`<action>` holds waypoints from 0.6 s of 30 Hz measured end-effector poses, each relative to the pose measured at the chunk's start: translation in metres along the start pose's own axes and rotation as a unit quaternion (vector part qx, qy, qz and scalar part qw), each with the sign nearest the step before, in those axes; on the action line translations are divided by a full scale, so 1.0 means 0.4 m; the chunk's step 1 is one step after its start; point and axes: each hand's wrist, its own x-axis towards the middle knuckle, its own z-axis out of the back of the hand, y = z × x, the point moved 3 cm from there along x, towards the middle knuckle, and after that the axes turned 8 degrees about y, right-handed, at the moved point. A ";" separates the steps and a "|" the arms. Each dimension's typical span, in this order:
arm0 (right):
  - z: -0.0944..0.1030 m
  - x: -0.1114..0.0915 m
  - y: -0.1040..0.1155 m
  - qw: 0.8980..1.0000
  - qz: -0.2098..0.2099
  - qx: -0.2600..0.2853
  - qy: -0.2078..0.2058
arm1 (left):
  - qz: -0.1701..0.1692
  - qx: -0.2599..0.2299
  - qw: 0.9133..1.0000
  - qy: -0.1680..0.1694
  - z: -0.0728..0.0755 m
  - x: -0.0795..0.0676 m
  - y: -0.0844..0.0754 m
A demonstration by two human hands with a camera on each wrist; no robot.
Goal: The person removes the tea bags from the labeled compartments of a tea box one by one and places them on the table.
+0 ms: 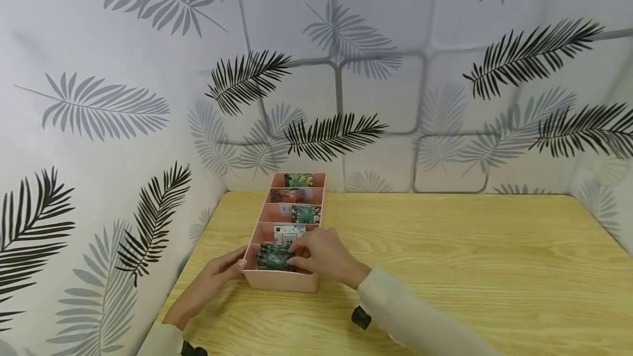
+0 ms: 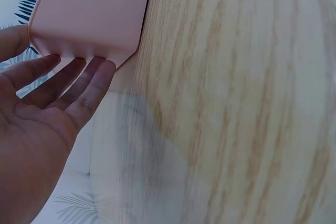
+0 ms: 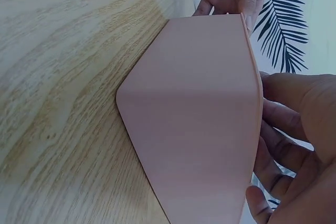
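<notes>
Near the left edge of a table (image 1: pixel 445 257), a person's left hand (image 1: pixel 218 272) grips the near left corner of a pink box (image 1: pixel 281 281) while the right hand (image 1: pixel 326 255), fingers bent, touches green packets (image 1: pixel 273 262) inside, any pinch impossible to tell.

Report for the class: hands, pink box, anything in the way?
Left hand gripping near-left corner of pink box. Right hand at green packets, nearest compartment; grip unclear. Pink box upright on table. No obstruction visible.
</notes>
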 end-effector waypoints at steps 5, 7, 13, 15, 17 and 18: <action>-0.008 0.007 0.007 1.000 -0.012 -0.012 -0.001 | 0.000 0.000 1.000 0.000 0.001 0.004 0.001; -0.009 0.009 0.012 1.000 -0.009 -0.009 -0.002 | -0.004 -0.002 1.000 0.002 0.003 0.007 0.001; -0.017 0.012 0.032 1.000 0.001 0.001 -0.010 | -0.013 -0.001 1.000 0.004 0.008 0.011 0.001; -0.023 0.011 0.034 1.000 0.002 0.002 -0.012 | -0.012 -0.005 1.000 0.008 0.009 0.011 0.002; -0.028 0.008 0.035 1.000 0.000 0.004 -0.015 | -0.009 -0.007 1.000 0.011 0.008 0.011 0.004; -0.029 0.006 0.034 1.000 -0.002 0.004 -0.019 | -0.009 -0.009 1.000 0.014 0.008 0.011 0.005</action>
